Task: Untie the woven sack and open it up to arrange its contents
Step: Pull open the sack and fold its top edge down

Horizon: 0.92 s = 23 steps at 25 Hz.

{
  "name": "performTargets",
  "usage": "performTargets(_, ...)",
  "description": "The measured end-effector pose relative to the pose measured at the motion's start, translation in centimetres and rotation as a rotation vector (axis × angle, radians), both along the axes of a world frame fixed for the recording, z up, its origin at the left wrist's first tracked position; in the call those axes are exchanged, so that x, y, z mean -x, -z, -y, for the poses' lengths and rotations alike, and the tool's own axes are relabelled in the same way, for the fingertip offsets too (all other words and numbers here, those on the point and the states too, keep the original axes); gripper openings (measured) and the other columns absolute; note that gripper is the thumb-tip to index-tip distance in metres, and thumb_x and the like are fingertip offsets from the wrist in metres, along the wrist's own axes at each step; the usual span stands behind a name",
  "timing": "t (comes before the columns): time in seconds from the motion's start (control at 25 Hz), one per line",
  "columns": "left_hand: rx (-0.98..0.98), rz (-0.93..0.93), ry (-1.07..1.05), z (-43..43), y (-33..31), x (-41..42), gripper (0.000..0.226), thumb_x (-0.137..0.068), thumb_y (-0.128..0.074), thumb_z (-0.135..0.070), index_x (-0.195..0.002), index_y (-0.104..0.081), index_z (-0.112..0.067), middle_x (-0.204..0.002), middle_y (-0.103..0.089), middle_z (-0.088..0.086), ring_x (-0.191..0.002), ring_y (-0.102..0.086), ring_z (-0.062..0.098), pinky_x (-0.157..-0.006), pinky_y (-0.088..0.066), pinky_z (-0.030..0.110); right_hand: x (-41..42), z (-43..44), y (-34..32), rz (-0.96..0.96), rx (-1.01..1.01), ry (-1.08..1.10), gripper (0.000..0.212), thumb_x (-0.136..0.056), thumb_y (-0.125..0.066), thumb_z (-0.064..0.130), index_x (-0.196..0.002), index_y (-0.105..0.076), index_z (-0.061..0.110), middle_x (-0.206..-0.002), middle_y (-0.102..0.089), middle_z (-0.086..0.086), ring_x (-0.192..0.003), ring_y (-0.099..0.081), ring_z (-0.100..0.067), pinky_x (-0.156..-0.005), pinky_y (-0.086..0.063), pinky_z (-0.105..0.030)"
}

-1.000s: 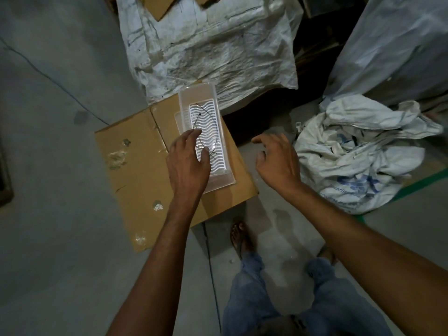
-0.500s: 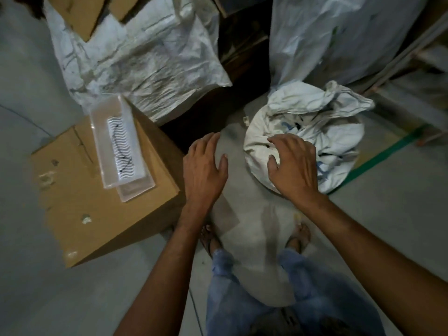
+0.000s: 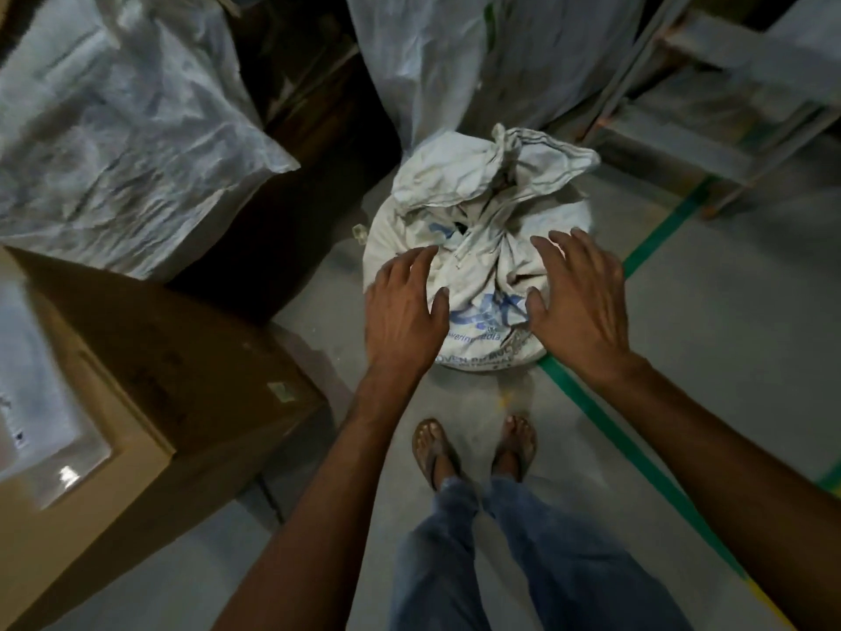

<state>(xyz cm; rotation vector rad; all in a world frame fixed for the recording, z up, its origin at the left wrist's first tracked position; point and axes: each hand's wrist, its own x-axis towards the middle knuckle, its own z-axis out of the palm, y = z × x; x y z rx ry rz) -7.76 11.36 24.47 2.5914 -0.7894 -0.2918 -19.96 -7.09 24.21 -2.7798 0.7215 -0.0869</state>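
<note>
Woven white sack (image 3: pixel 473 284) with blue print, tied shut at its bunched neck, upright on grey concrete floor (image 3: pixel 728 339) beside a green floor stripe (image 3: pixel 637 448). Left hand (image 3: pixel 402 316) and right hand (image 3: pixel 580 302) spread over its near side, fingers loose and splayed, gripping nothing — contact with the cloth not clear. Sandalled feet (image 3: pixel 473 448) just short of the sack. Cardboard box (image 3: pixel 150 393) at left, pale wrapped bales (image 3: pixel 113 143) behind.

Woven sack (image 3: pixel 478 211) contents hidden; cardboard box (image 3: pixel 136 380) cut off left.
</note>
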Motion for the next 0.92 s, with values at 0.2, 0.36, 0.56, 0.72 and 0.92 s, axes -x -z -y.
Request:
performTargets(0.2, 0.051, -0.029, 0.037, 4.3, 8.6, -2.7, 0.054, -0.093, -0.062, -0.031, -0.145, -0.05, -0.024, -0.145, -0.055, 0.0, -0.132, -0.048, 0.024, -0.107, -0.041, 0.041, -3.0, 2.9, 7.7, 0.066, -0.008, 0.069, 0.069, -0.08, -0.056, 0.029, -0.147, -0.051, 0.012, -0.15, -0.051, -0.015, -0.145, -0.039, -0.038, -0.115, -0.033, -0.055)
performTargets(0.36, 0.162, -0.019, 0.008, 8.2, 14.4, -5.9, 0.06, -0.092, -0.064, -0.028, -0.148, -0.044, -0.023, -0.147, -0.051, 0.001, -0.13, -0.049, 0.02, -0.103, -0.044, 0.036, -6.1, 5.0, 13.7, 0.144, -0.034, 0.119, 0.069, -0.083, -0.069, 0.016, -0.148, -0.049, 0.01, -0.152, -0.05, -0.014, -0.145, -0.039, -0.037, -0.115, -0.033, -0.054)
performTargets(0.56, 0.193, 0.019, -0.032, 14.3, 17.9, -10.5, 0.073, -0.091, -0.066, -0.037, -0.154, -0.032, -0.024, -0.156, -0.034, 0.001, -0.122, -0.057, 0.02, -0.081, -0.058, 0.039, -9.7, 8.5, 16.9, 0.172, -0.007, 0.102, 0.07, -0.085, -0.066, 0.013, -0.152, -0.045, 0.011, -0.154, -0.047, -0.011, -0.146, -0.037, -0.033, -0.116, -0.034, -0.052)
performTargets(0.72, 0.188, 0.016, -0.014, 17.3, 18.7, -12.9, 0.065, -0.094, -0.063, -0.041, -0.152, -0.039, -0.024, -0.152, -0.045, -0.001, -0.12, -0.058, 0.018, -0.076, -0.05, 0.03, -12.2, 9.9, 16.9, 0.207, 0.011, 0.096, 0.072, -0.083, -0.065, 0.008, -0.152, -0.045, 0.012, -0.153, -0.048, -0.01, -0.145, -0.038, -0.031, -0.116, -0.033, -0.047)
performTargets(0.92, 0.16, 0.065, 0.054, 15.5, 16.7, -12.4, 0.029, -0.097, -0.061, -0.025, -0.125, -0.066, -0.028, -0.12, -0.067, -0.007, -0.096, -0.067, 0.016, -0.068, -0.053, 0.032, -13.1, 9.9, 14.9, 0.207, 0.006, 0.079, 0.076, -0.081, -0.065, -0.002, -0.152, -0.044, 0.011, -0.153, -0.048, -0.013, -0.143, -0.04, -0.034, -0.114, -0.036, -0.05)
